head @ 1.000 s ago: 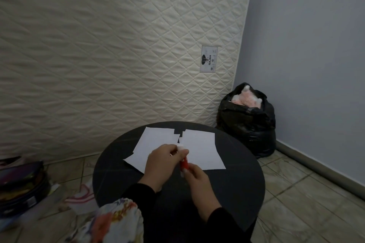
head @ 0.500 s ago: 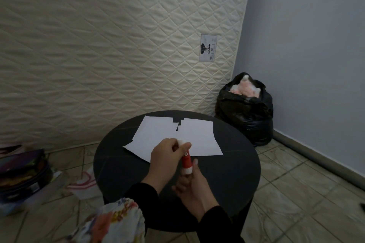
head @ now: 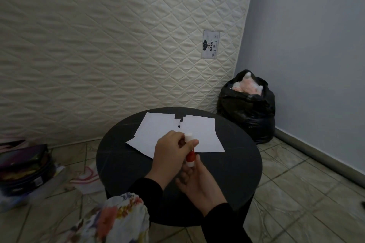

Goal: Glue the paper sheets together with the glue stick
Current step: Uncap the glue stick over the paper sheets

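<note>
A red glue stick [head: 190,157] with a white top stands upright over the near part of the round black table [head: 118,165]. My left hand [head: 171,153] is wrapped around its upper half, thumb across the front. From below, my right hand [head: 198,180] has its fingertips on the stick's bottom end. Behind my hands, white paper sheets lie flat and overlapping on the table: one at the left [head: 156,127], one at the right [head: 200,131], and a corner of a lower sheet [head: 138,144] sticks out at the left.
A quilted mattress [head: 118,45] leans upright behind the table. A full black rubbish bag [head: 246,112] sits in the corner at the right. Bags and clutter [head: 23,167] lie on the tiled floor at the left. Floral cloth [head: 118,217] covers my lap.
My right hand has slid down from the stick's middle to its bottom end, so more of the red body shows. My left hand keeps its grip. The view has tilted.
</note>
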